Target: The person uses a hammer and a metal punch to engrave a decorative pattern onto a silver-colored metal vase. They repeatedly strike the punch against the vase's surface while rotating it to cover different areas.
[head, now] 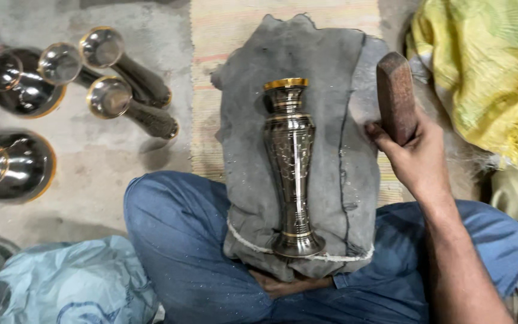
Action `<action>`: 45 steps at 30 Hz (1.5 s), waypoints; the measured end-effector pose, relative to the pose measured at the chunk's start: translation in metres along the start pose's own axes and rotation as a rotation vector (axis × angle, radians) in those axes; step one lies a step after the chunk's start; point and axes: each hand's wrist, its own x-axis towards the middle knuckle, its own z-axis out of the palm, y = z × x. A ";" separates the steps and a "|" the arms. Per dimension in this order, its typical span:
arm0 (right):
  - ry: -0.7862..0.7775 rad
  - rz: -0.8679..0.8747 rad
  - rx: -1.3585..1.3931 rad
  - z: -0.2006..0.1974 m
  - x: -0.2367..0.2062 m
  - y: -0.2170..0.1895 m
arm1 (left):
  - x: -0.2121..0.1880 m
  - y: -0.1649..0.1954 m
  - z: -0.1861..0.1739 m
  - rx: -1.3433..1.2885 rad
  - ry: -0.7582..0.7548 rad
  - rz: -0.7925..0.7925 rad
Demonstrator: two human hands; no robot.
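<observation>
Grey cloth (307,90) hides most of the left hand (286,285); right hand (412,150) clenches a wooden mallet (395,96).

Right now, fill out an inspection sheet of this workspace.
Surface: grey padded cloth over the lap, on a striped woven mat and concrete floor.
Job's things: dark engraved metal vase with gold rim lying on the cloth; brown wooden block.
Clutter: similar dark vases lying left; yellow cloth; pale blue plastic bag.
Grippers: right hand grips the block; left hand under the cloth, mostly hidden.
Cables: nothing seen.
Surroundings: blue trousers.
</observation>
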 end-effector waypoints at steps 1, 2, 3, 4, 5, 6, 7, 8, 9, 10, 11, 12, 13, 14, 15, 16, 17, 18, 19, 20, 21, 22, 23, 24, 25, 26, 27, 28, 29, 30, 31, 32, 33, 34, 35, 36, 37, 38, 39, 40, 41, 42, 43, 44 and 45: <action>-0.004 0.004 -0.023 0.001 -0.001 -0.002 | 0.002 -0.001 0.005 -0.003 -0.015 -0.001; -0.006 -0.010 -0.002 0.002 -0.002 -0.003 | 0.006 -0.003 0.010 -0.001 -0.022 -0.001; 0.000 -0.029 0.022 0.002 -0.002 -0.004 | 0.010 -0.004 0.013 0.007 -0.025 -0.005; 0.008 -0.050 0.041 0.003 -0.002 -0.004 | 0.016 -0.005 0.015 0.011 -0.032 0.001; 0.006 -0.049 0.037 0.003 -0.002 -0.003 | 0.015 -0.004 0.012 0.022 -0.026 0.000; 0.006 -0.039 0.027 0.003 -0.003 -0.003 | 0.017 -0.002 0.012 0.046 -0.016 -0.003; 0.006 -0.029 0.024 0.003 -0.003 -0.002 | 0.017 0.003 0.009 0.058 -0.006 -0.011; 0.013 -0.064 -0.015 0.002 -0.003 -0.002 | 0.017 0.007 0.004 0.106 0.034 -0.021; 0.024 -0.096 -0.055 0.002 -0.003 -0.001 | 0.016 0.012 -0.005 0.170 0.086 -0.040; 0.039 -0.129 -0.094 0.001 -0.004 -0.001 | 0.013 0.017 -0.016 0.236 0.128 -0.060; 0.039 -0.123 -0.096 0.000 -0.005 -0.001 | 0.009 0.023 -0.028 0.317 0.199 -0.078; 0.038 -0.121 -0.097 -0.001 -0.005 -0.002 | 0.009 0.028 -0.039 0.390 0.264 -0.088; 0.041 -0.123 -0.096 -0.002 -0.006 -0.003 | 0.011 0.032 -0.055 0.467 0.330 -0.093; 0.040 -0.105 -0.104 -0.003 -0.007 -0.004 | 0.012 0.038 -0.069 0.532 0.399 0.029; 0.038 -0.085 -0.114 -0.004 -0.008 -0.006 | 0.013 0.043 -0.082 0.591 0.464 0.153; 0.034 -0.070 -0.124 -0.005 -0.008 -0.008 | 0.018 0.047 -0.090 0.504 0.513 0.083; 0.032 -0.075 -0.103 -0.006 -0.008 -0.009 | 0.023 0.051 -0.098 0.416 0.560 0.012; 0.030 -0.074 -0.081 -0.007 -0.008 -0.010 | 0.029 0.054 -0.109 0.332 0.583 0.034; 0.026 -0.073 -0.059 -0.008 -0.009 -0.012 | 0.035 0.056 -0.120 0.246 0.605 0.053; 0.030 -0.075 -0.065 -0.009 -0.009 -0.012 | 0.041 0.058 -0.129 0.162 0.632 0.073; 0.031 -0.078 -0.070 -0.011 -0.008 -0.013 | 0.045 0.058 -0.135 0.127 0.626 0.103; 0.030 -0.078 -0.075 -0.011 -0.008 -0.013 | 0.049 0.056 -0.139 0.091 0.619 0.129; 0.034 -0.092 -0.084 -0.012 -0.008 -0.013 | 0.052 0.054 -0.142 0.057 0.613 0.158; 0.038 -0.106 -0.093 -0.013 -0.008 -0.013 | 0.054 0.052 -0.143 0.095 0.594 0.152; 0.042 -0.118 -0.101 -0.013 -0.008 -0.013 | 0.057 0.049 -0.143 0.132 0.573 0.144; 0.046 -0.130 -0.110 -0.014 -0.008 -0.012 | 0.058 0.047 -0.143 0.169 0.554 0.134; 0.049 -0.145 -0.120 -0.014 -0.008 -0.012 | 0.058 0.045 -0.142 0.196 0.550 0.142; 0.054 -0.160 -0.129 -0.015 -0.008 -0.012 | 0.059 0.044 -0.141 0.224 0.544 0.150; 0.052 -0.151 -0.135 -0.015 -0.008 -0.012 | 0.059 0.044 -0.139 0.252 0.537 0.157; 0.049 -0.142 -0.140 -0.015 -0.008 -0.012 | 0.061 0.044 -0.139 0.333 0.520 0.186; 0.046 -0.134 -0.145 -0.016 -0.007 -0.012 | 0.063 0.045 -0.139 0.414 0.501 0.215; 0.046 -0.130 -0.156 -0.016 -0.007 -0.012 | 0.064 0.046 -0.138 0.494 0.482 0.242; 0.047 -0.127 -0.167 -0.017 -0.007 -0.011 | 0.065 0.047 -0.137 0.527 0.485 0.219; 0.047 -0.123 -0.177 -0.017 -0.007 -0.010 | 0.066 0.048 -0.136 0.560 0.488 0.196; 0.046 -0.121 -0.178 -0.017 -0.007 -0.009 | 0.067 0.049 -0.135 0.593 0.490 0.171; 0.045 -0.119 -0.178 -0.018 -0.007 -0.009 | 0.068 0.050 -0.135 0.625 0.474 0.197; 0.045 -0.115 -0.179 -0.018 -0.007 -0.008 | 0.069 0.051 -0.135 0.657 0.456 0.223; 0.039 -0.101 -0.170 -0.018 -0.008 -0.008 | 0.070 0.052 -0.135 0.687 0.437 0.250; 0.034 -0.088 -0.163 -0.019 -0.009 -0.009 | 0.071 0.053 -0.136 0.725 0.419 0.224; 0.026 -0.075 -0.156 -0.020 -0.010 -0.010 | 0.072 0.053 -0.136 0.762 0.403 0.197; 0.030 -0.100 -0.154 -0.020 -0.011 -0.011 | 0.072 0.054 -0.137 0.799 0.389 0.169; 0.036 -0.128 -0.150 -0.021 -0.012 -0.013 | 0.073 0.054 -0.138 0.784 0.419 0.127; 0.042 -0.156 -0.146 -0.022 -0.013 -0.016 | 0.074 0.054 -0.139 0.769 0.449 0.085; 0.042 -0.127 -0.147 -0.023 -0.015 -0.019 | 0.075 0.053 -0.139 0.751 0.478 0.040; 0.040 -0.097 -0.149 -0.025 -0.017 -0.023 | 0.075 0.052 -0.139 0.805 0.455 0.114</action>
